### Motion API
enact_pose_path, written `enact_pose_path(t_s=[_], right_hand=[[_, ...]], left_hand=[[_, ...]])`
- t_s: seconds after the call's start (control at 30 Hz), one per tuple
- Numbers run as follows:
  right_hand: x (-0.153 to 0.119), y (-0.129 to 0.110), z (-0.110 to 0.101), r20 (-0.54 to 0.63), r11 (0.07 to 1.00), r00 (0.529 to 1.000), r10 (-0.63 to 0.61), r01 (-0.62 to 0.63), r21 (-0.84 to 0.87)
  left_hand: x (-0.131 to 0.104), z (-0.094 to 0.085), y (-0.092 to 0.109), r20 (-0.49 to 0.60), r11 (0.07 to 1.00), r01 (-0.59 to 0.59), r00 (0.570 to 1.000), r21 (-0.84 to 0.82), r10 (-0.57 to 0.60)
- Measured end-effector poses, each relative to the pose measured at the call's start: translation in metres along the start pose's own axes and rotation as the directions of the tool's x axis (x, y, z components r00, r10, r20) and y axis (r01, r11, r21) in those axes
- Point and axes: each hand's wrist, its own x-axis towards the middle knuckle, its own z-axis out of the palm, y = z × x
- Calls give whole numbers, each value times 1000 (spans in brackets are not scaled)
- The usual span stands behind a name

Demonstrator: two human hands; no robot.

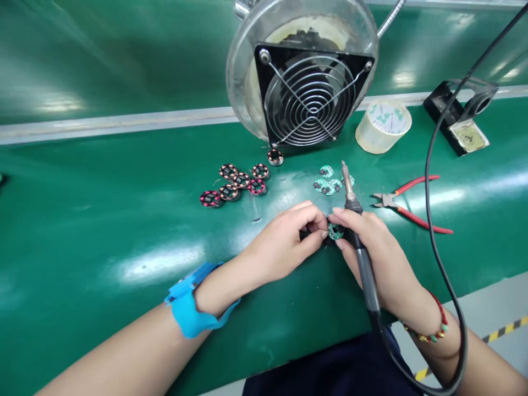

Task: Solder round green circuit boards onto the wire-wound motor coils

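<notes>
My left hand (289, 239), with a blue strap at the wrist, is closed, thumb and fingers pinched at the left edge of a small round green circuit board (335, 231). My right hand (373, 247) has its thumb and fingertip on the board's right side. A soldering iron (365, 269) lies across that hand, its metal tip pointing up and away. Beyond my hands rests a group of small green boards (328, 187). Several round coils (241, 180) with copper or red windings stand to the left. What lies under the held board is mostly hidden.
A caged fan (312, 102) stands at the back. Right of it are a tape roll (381, 126) and a black iron stand (443, 104) with a sponge. Red-handled cutters (416, 203) lie on the green table (103, 220). The iron's black cable (429, 192) loops down the right side.
</notes>
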Motion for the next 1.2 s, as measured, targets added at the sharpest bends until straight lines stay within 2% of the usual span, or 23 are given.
enact_pose_path(t_s=[0.2, 0.37, 0.53, 0.67, 0.8, 0.93, 1.1, 1.2], right_hand=[[-4, 7, 8, -6, 1000, 1000, 28, -28, -1], [-5, 9, 8, 10, 999, 999, 30, -30, 30], [-5, 11, 11, 12, 1000, 1000, 16, -16, 13], [-6, 9, 8, -31, 1000, 999, -27, 27, 12], [-10, 9, 4, -64, 989, 987, -150, 150, -5], [-14, 12, 3, -35, 965, 965, -259, 257, -54], [-13, 12, 3, -102, 977, 973, -206, 198, -81], [-12, 11, 3, -94, 979, 976, -196, 190, -73]], left_hand=[[0, -7, -2, 95, 984, -126, 989, 128, 114], [-3, -6, -3, 115, 952, -199, 978, 232, 177], [-5, 1, 2, 29, 982, -140, 990, 128, 138], [-5, 4, 6, -5, 994, -95, 995, 44, 96], [-3, 7, 8, -34, 1000, -17, 999, -7, 16], [-3, 6, 7, -40, 999, -15, 999, -44, 14], [-4, 5, 7, -72, 998, 38, 997, -43, -41], [-5, 5, 8, -92, 998, 61, 994, -35, -64]])
